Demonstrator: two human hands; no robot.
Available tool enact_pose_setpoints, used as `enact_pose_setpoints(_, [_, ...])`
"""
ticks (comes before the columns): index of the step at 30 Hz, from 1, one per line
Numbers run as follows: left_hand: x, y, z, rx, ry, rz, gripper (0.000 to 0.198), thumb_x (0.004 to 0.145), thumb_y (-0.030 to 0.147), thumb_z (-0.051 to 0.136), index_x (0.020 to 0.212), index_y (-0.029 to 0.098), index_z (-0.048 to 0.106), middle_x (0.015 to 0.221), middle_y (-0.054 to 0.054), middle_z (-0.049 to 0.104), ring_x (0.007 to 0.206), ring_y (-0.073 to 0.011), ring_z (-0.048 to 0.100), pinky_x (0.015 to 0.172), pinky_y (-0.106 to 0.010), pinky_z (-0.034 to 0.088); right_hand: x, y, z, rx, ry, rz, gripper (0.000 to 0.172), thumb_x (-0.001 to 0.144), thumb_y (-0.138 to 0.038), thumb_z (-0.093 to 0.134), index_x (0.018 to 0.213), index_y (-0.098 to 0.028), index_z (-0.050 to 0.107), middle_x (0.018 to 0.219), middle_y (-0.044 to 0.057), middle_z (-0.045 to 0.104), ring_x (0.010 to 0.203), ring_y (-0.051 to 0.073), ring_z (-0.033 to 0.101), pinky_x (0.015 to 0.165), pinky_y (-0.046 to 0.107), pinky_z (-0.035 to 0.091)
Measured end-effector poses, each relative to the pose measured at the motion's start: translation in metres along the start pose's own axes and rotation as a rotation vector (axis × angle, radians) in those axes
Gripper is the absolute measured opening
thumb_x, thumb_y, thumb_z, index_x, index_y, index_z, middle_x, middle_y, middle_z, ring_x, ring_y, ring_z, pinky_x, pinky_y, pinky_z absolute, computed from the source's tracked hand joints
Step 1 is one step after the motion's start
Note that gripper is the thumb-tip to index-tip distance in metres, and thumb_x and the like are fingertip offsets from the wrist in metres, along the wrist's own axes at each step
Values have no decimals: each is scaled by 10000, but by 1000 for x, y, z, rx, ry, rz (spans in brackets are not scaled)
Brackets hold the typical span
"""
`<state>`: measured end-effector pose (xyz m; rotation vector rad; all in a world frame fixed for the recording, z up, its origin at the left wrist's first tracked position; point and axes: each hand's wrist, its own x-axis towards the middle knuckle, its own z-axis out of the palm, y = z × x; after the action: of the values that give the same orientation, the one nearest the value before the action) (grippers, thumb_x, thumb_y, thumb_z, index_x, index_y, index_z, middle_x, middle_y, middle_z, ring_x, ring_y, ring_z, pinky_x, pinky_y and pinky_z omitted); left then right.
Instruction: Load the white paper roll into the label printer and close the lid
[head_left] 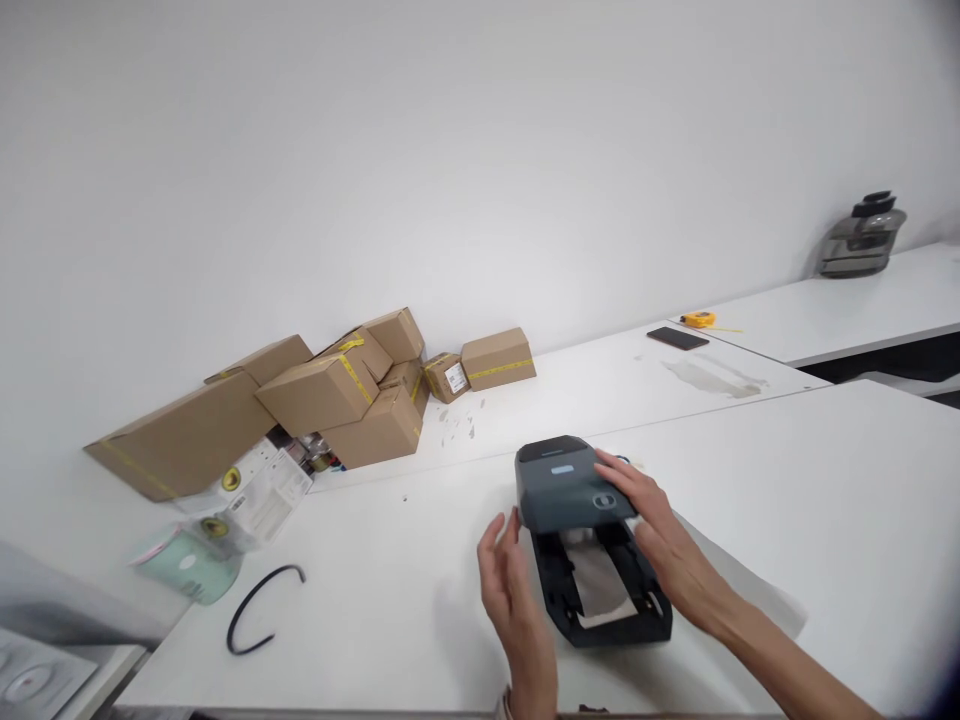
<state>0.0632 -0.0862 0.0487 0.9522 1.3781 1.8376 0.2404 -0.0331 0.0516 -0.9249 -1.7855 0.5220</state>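
A dark grey label printer (pixel 551 585) sits on the white table with its lid (pixel 559 490) raised, so the black inside shows. A pale strip of paper (pixel 600 580) lies in the printer's bay. My right hand (pixel 664 540) is on the right side of the lid, fingers over its top and thumb near its front edge. At the lid's left side is my left hand (pixel 514 600), its fingers stretched out and the fingertips at or close to the edge. The far side of the printer is hidden by the lid.
Several cardboard boxes (pixel 360 390) are piled against the wall. Left of me are a mint-green tub (pixel 187 565) and a curved black strip (pixel 236 615). Farther right lie a phone (pixel 677 338), a yellow tape measure (pixel 699 320) and a dark transparent jug (pixel 861 245).
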Motion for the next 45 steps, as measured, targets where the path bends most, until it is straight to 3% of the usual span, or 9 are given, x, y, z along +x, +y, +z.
enact_pose_setpoints(4, [51, -8, 12, 237, -73, 47, 348, 889, 408, 536, 1153, 193, 606, 1274, -116, 646, 1211, -240, 581, 1047, -362, 424, 66, -16, -2, -61, 128, -126, 438, 1015, -445, 311, 1395, -298, 471, 1446, 77, 498, 1346, 271, 439, 1118, 493, 353])
enact_pose_setpoints(10, [77, -36, 27, 611, -270, 18, 475, 802, 370, 625, 1239, 187, 587, 1300, -131, 619, 1285, -291, 499, 1060, -392, 381, 146, -14, 7, -114, 186, 38, 404, 1005, -466, 331, 1247, -260, 581, 1259, 77, 653, 1183, 281, 582, 999, 495, 451])
enact_pose_setpoints(17, [73, -48, 26, 585, -278, 24, 516, 829, 403, 604, 1293, 186, 543, 1367, -127, 591, 1289, -284, 513, 1070, -391, 379, 111, -7, 3, -145, 449, -214, 278, 972, -361, 438, 1144, -236, 616, 1142, 116, 672, 1087, 275, 614, 946, 449, 475])
enact_pose_setpoints(20, [73, -49, 26, 559, -265, 29, 496, 816, 404, 621, 1264, 201, 562, 1336, -112, 618, 1267, -277, 538, 1058, -375, 394, 76, 11, 11, -279, -8, -252, 253, 951, -267, 433, 904, -239, 680, 865, 77, 718, 834, 241, 664, 876, 430, 498])
enact_pose_setpoints(23, [74, -49, 27, 554, -237, 12, 504, 804, 364, 633, 1277, 211, 551, 1336, -103, 623, 1251, -268, 556, 1053, -361, 401, 60, 33, 28, -501, -560, -264, 250, 846, -122, 498, 830, -227, 725, 807, 75, 743, 904, 257, 678, 1045, 489, 394])
enact_pose_setpoints(25, [74, -50, 28, 553, -233, -2, 584, 808, 350, 631, 1355, 206, 484, 1402, -116, 573, 1266, -270, 549, 1059, -359, 398, 58, 44, 41, -602, -716, -278, 260, 745, -53, 542, 781, -213, 745, 783, 87, 751, 983, 283, 671, 1133, 515, 282])
enact_pose_setpoints(38, [74, -62, 23, 531, -251, 66, 688, 916, 290, 465, 1534, 162, 192, 1567, -167, 358, 1423, -237, 387, 1120, -338, 345, 72, 58, 58, -461, -880, -214, 164, 603, -140, 739, 756, -200, 748, 840, 100, 758, 922, 317, 685, 1047, 555, 348])
enact_pose_setpoints(41, [72, -61, 22, 507, -258, 67, 667, 930, 326, 460, 1532, 187, 207, 1577, -148, 347, 1435, -233, 367, 1119, -337, 349, 80, 47, 30, -328, -909, -210, 238, 683, -263, 723, 916, -228, 751, 880, 44, 763, 860, 253, 696, 1017, 458, 415])
enact_pose_setpoints(45, [71, -60, 22, 494, -264, 32, 642, 944, 336, 443, 1530, 216, 211, 1588, -122, 331, 1446, -226, 348, 1139, -339, 323, 75, 42, -49, 77, -747, -5, 463, 839, -465, 606, 1247, -251, 652, 1214, 85, 693, 1115, 279, 638, 964, 395, 485])
